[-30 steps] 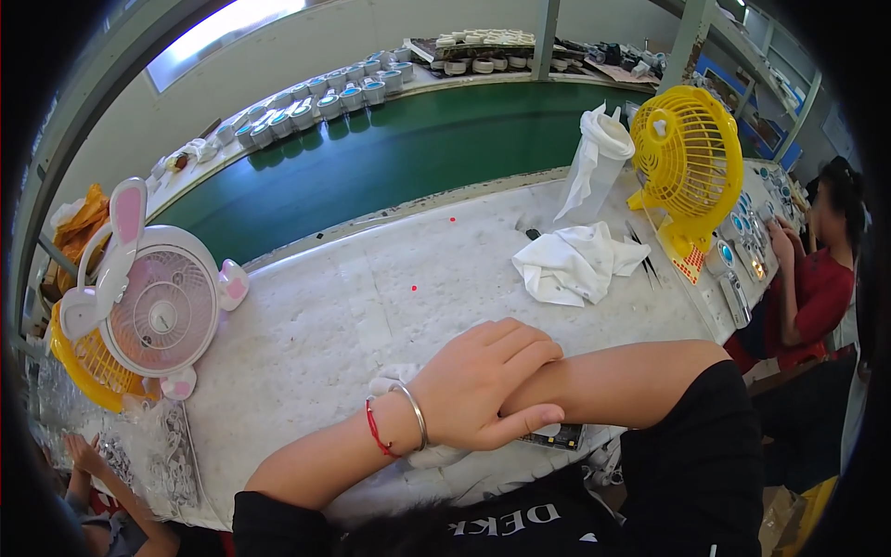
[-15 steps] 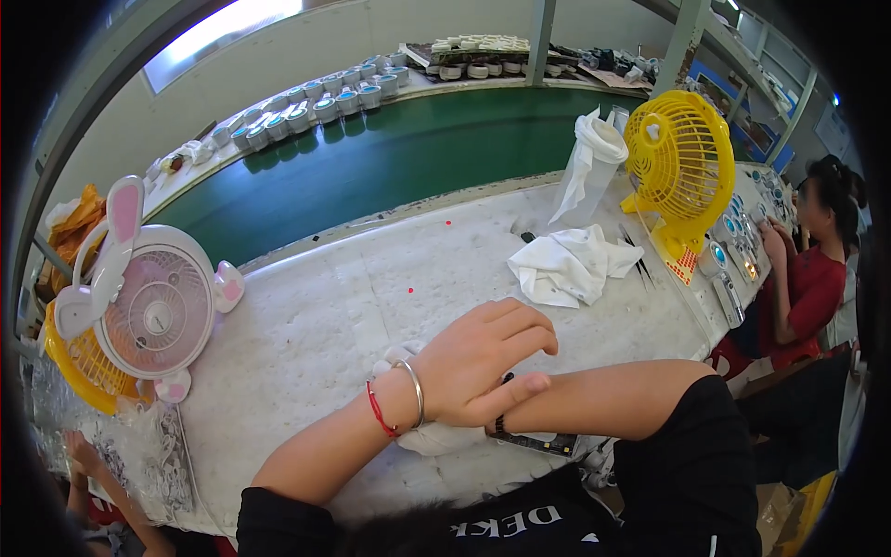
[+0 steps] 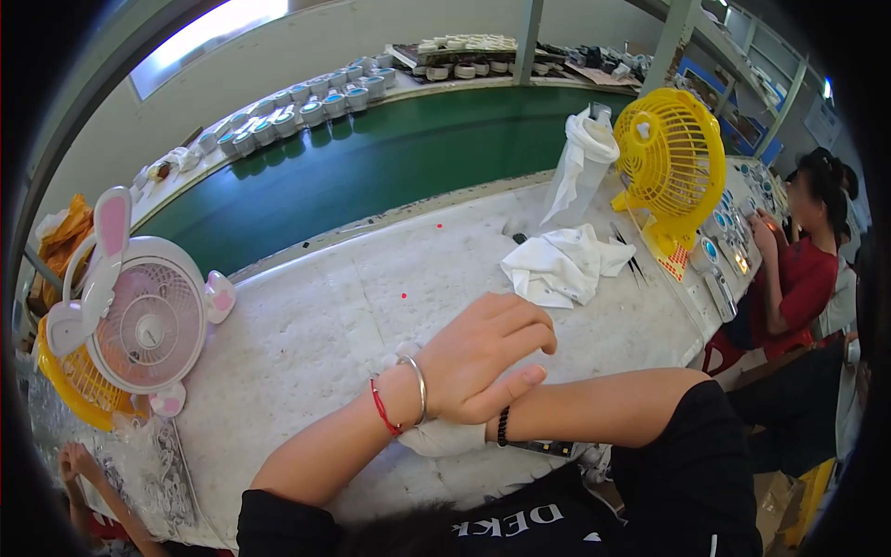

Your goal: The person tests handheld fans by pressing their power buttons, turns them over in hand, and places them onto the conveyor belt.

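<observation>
My left hand lies across my right wrist, palm down, its fingers loosely bent and a little apart, with nothing in it. A silver bangle and a red string bracelet are on that wrist. Beneath it, my right hand is mostly hidden and appears wrapped in white, perhaps a glove or cloth; its fingers do not show. A black beaded bracelet circles the right wrist. Under the right forearm, part of a dark flat piece with small yellowish squares shows.
A crumpled white cloth and black tweezers lie ahead on the white table. A yellow fan stands right, a rabbit-eared fan left. Beyond runs a green belt. Co-workers sit on both sides, one in a red shirt.
The view has shifted slightly, so the fans and belt sit a little differently in the picture. My crossed hands stay almost still. The co-worker's hands at the left have moved slightly.
</observation>
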